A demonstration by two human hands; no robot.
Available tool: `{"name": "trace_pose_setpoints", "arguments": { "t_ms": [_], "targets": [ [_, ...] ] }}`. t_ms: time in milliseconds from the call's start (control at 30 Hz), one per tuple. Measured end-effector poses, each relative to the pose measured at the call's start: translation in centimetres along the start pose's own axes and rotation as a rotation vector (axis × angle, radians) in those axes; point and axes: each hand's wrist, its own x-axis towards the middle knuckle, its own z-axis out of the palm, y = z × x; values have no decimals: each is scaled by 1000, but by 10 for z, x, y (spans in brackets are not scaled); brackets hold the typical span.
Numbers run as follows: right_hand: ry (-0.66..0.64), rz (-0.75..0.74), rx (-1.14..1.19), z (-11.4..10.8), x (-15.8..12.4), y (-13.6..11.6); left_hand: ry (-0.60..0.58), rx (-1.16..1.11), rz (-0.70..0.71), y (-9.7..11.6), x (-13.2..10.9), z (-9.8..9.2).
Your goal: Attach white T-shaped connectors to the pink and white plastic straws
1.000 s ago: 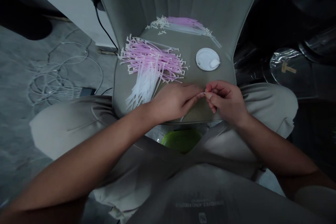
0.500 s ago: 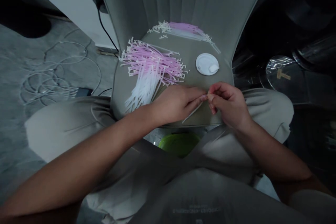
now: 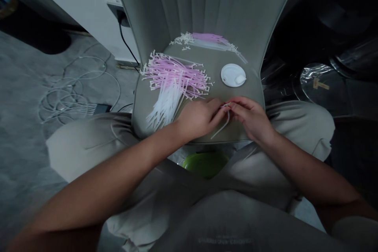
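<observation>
My left hand (image 3: 202,116) and my right hand (image 3: 251,116) meet over the front of the chair seat, fingertips almost touching. Between their pinched fingers is a thin white plastic strip (image 3: 222,128), whose free end curves down toward the seat's front edge. The part at the fingertips is mostly hidden. To the left, beyond my left hand, lies a pile of pink strips (image 3: 174,69) with small white ends, crossed by a bundle of white strips (image 3: 165,102). A round white plastic lid (image 3: 228,71) rests beyond my right hand.
Toward the seat's back lie more pink strips (image 3: 208,37) and small white pieces (image 3: 184,38). The grey chair (image 3: 206,0) stands between my knees. A green container (image 3: 205,164) shows below its front edge. Coiled cables (image 3: 67,98) spread over the floor at left.
My right hand has moved in closer to my left, and its fingers have folded in. More of the white strip now shows, bent down below the fingertips. The view has shifted slightly.
</observation>
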Motion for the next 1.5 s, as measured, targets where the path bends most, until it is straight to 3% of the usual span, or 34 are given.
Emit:
{"name": "trace_pose_setpoints", "arguments": {
  "t_ms": [267, 533, 733, 933, 1133, 1500],
  "targets": [
    [-34, 75, 122, -10, 0, -11, -1, -145, -86, -2, 1, -1],
    [11, 61, 62, -13, 0, -13, -63, -6, -94, 0, 2, 4],
    [-5, 19, -44, -13, -2, -10, -17, -4, 9, -1, 6, 10],
    [-70, -89, -159, -10, -8, -7, -54, -48, 53, -1, 5, 12],
    [-59, -127, -164, -9, -8, -7, -70, -193, 86, 2, 1, 12],
    [-55, -145, -133, -8, -4, -6, -64, -215, 100, 2, -2, 9]
  ]
}}
